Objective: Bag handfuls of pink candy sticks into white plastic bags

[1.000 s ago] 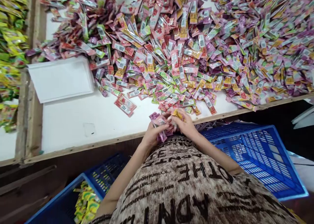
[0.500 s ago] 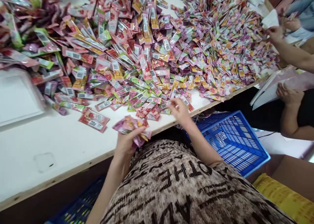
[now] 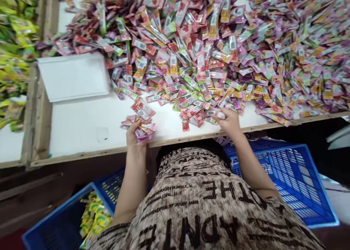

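My left hand (image 3: 134,135) is closed around a loose bundle of small sachets (image 3: 143,131), mostly pink and purple, just above the white tabletop (image 3: 79,129). Behind the bundle, red-and-pink sachets (image 3: 143,108) lie close together on the table. My right hand (image 3: 230,123) is at the front edge of the big sachet heap (image 3: 191,75), its fingers curled together. Something pale shows at its fingertips, too blurred to make out. Directly beside this hand lie pink, red and green sachets (image 3: 194,116).
A stack of white sheets or bags (image 3: 73,76) lies left of the heap. Wooden strips (image 3: 41,133) divide off yellow packets (image 3: 16,60) at far left. Below the table edge stand a blue crate (image 3: 300,195) on the right and another blue crate (image 3: 60,217) with yellow-green packets on the left.
The view has swung left, bringing the yellow packets into sight and the co-workers' hands out of it. The left hand holds its bundle beside the sachets on the table; the right hand's fingers are more curled.
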Demonstrator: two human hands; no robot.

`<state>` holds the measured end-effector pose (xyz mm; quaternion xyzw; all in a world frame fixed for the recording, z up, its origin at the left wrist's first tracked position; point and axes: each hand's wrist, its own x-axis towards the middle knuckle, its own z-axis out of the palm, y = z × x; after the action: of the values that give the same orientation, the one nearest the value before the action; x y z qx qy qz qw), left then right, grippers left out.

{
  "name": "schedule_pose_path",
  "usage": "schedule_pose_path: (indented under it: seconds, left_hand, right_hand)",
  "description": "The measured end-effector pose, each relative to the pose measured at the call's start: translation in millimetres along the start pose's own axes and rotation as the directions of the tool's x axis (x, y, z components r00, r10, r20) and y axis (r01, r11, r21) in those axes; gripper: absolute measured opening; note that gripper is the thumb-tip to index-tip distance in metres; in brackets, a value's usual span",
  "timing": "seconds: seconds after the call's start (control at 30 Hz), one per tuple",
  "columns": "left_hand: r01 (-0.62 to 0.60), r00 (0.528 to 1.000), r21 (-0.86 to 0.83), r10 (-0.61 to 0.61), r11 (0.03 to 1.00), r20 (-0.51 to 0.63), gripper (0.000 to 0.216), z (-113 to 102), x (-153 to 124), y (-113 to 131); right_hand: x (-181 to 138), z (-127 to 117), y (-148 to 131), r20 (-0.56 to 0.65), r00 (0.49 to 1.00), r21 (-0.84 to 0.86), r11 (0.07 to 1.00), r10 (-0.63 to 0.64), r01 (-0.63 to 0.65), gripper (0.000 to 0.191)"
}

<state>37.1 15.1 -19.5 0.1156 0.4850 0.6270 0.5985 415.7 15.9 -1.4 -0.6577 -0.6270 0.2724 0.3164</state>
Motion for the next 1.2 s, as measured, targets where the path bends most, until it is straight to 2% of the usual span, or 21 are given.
schedule_pose_path:
  seconds: [0.03,0.1,0.17,0.27,0.33,0.43,0.5,0.53,0.6,0.67,0.7,0.77,0.83,0.9,0.97,1.03,1.1,1.2]
  left_hand:
    - [0.023,1.000,0.005,-0.023,1.000,-0.005,0.018,-1,1,-1]
    - [0.073,0.997,0.015,-0.072,0.997,-0.018,0.019,-2,2,-3]
    - [0.089,0.996,-0.013,-0.090,0.996,-0.030,0.020,-4,2,-3]
    - [0.079,0.997,-0.103,-0.081,0.992,-0.009,0.018,-7,0,-1]
    - [0.089,0.996,-0.117,-0.089,0.989,0.006,0.016,-8,-1,-1]
    - [0.141,0.990,-0.077,-0.141,0.987,0.004,0.016,-9,-2,-2]
    - [0.165,0.986,-0.062,-0.165,0.984,0.005,0.017,-9,-3,-2]
    - [0.166,0.986,-0.061,-0.166,0.984,0.004,0.017,-9,-4,-1]
    - [0.155,0.988,-0.068,-0.156,0.986,0.000,0.016,-10,-4,0]
    - [0.150,0.989,-0.071,-0.151,0.986,-0.002,0.017,-9,-5,0]
    - [0.159,0.987,-0.063,-0.159,0.985,0.001,0.018,-8,-5,0]
    - [0.186,0.983,-0.039,-0.186,0.982,0.008,0.019,-7,-6,0]
    - [0.203,0.979,-0.031,-0.203,0.979,0.010,0.018,-6,-8,1]
    - [0.200,0.980,-0.057,-0.200,0.978,0.017,0.020,-6,-9,1]
    - [0.194,0.981,-0.089,-0.192,0.977,0.033,0.023,-7,-9,2]
    - [0.197,0.980,-0.093,-0.194,0.976,0.043,0.025,-8,-9,2]
    - [0.211,0.977,-0.072,-0.209,0.975,0.041,0.024,-9,-8,1]
    - [0.226,0.974,-0.051,-0.224,0.973,0.036,0.025,-9,-8,0]
  right_hand:
    - [3,16,-14,0.091,0.994,-0.028,0.998,-0.058,0.061,0.015]
    - [9,41,-34,0.187,0.975,-0.126,0.981,-0.121,0.146,0.012]
    - [16,56,-43,0.226,0.965,-0.226,0.957,-0.132,0.184,0.023]
    - [25,61,-48,0.271,0.952,-0.302,0.927,-0.140,0.223,0.036]
    - [30,62,-53,0.336,0.926,-0.333,0.897,-0.174,0.289,0.042]
    - [40,60,-60,0.392,0.890,-0.311,0.877,-0.234,0.367,0.031]
    - [47,53,-60,0.303,0.922,-0.189,0.933,-0.241,0.306,0.016]
    - [51,47,-59,0.231,0.950,-0.097,0.966,-0.211,0.238,0.015]
    - [53,36,-56,0.108,0.990,0.079,0.993,-0.092,0.084,0.024]
    - [50,34,-56,0.080,0.997,0.135,0.991,0.010,-0.021,0.030]
    - [47,38,-58,0.100,0.994,0.097,0.994,0.035,-0.045,0.032]
    - [40,54,-64,0.171,0.983,-0.090,0.995,0.067,-0.052,0.035]
    - [34,73,-69,0.200,0.973,-0.334,0.942,0.114,-0.041,0.032]
    - [33,83,-70,0.192,0.971,-0.488,0.872,0.143,-0.032,0.024]
    - [34,80,-65,0.234,0.963,-0.492,0.871,0.132,0.000,0.019]
    - [34,67,-60,0.275,0.956,-0.407,0.913,0.100,0.022,0.018]
    - [30,56,-59,0.257,0.961,-0.336,0.942,0.100,-0.008,0.019]
    - [17,61,-64,0.284,0.953,-0.271,0.962,0.104,-0.025,0.025]
